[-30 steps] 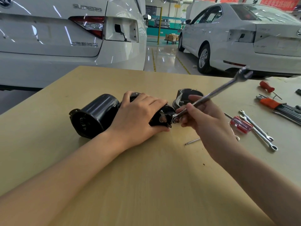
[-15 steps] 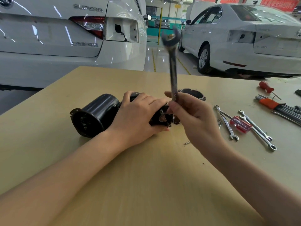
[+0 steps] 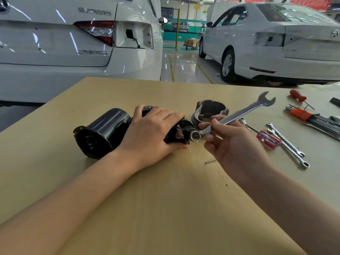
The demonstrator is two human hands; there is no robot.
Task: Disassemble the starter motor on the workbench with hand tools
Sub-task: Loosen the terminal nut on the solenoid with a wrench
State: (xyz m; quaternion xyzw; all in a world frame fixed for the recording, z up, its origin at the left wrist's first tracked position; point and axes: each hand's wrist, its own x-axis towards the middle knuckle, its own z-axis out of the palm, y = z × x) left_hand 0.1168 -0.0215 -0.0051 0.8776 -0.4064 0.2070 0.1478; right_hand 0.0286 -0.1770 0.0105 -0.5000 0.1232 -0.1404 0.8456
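Bare bench (image 3: 165,208) lies open in front of the motor (image 3: 103,133). The left hand (image 3: 152,133) clamps the motor's terminal end; the right hand (image 3: 233,144) pinches a wrench (image 3: 237,115), ring end just beside the terminals.

Two hands (image 3: 149,133) (image 3: 233,144), one starter motor (image 3: 103,133), one detached housing (image 3: 209,109), four wrenches (image 3: 239,112) (image 3: 286,139) (image 3: 292,153) (image 3: 247,125), two red-handled screwdrivers (image 3: 268,139) (image 3: 298,95), two white cars (image 3: 73,43) (image 3: 276,43).

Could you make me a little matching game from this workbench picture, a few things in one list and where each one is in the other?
Things:
1. combination wrench
2. starter motor
3. red-handled screwdriver
4. grey end housing

Places:
A. lying on the bench among the spare spanners
B. under the left hand
C. gripped in the right hand
D. standing on the bench behind the right hand

Pairs: 1-C, 2-B, 3-A, 4-D
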